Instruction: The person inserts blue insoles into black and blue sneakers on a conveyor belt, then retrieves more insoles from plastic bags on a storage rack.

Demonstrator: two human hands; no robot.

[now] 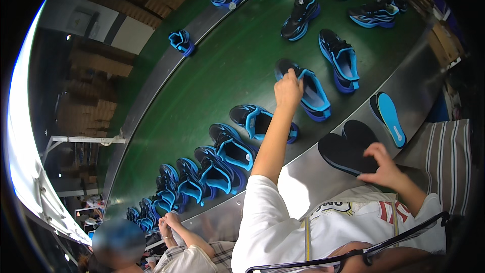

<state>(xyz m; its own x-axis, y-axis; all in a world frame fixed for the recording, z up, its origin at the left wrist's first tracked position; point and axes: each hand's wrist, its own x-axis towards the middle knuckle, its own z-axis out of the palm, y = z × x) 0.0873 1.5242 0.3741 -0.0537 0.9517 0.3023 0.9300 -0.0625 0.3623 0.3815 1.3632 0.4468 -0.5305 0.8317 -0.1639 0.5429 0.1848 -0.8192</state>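
My left hand point(288, 88) grips a black sneaker point(315, 96) with blue lining at its tongue and laces, on the green conveyor belt point(212, 72). A pale insole shows inside that shoe. My right hand point(384, 168) is beside two dark insoles point(346, 146) on the metal ledge point(407, 72); its thumb and fingers are spread around their near end. Farther right along the ledge lies another pair of insoles, the top one blue point(390, 119). Just beyond the left hand stands a second sneaker point(339, 60) with a pale insole inside.
Several matching sneakers point(229, 146) line the belt's near edge to the left. More stand at the far right point(373, 14) and on the far metal rail point(181, 41). A co-worker's hands point(170, 224) are at the lower left. A striped cushion point(449, 167) lies at the right.
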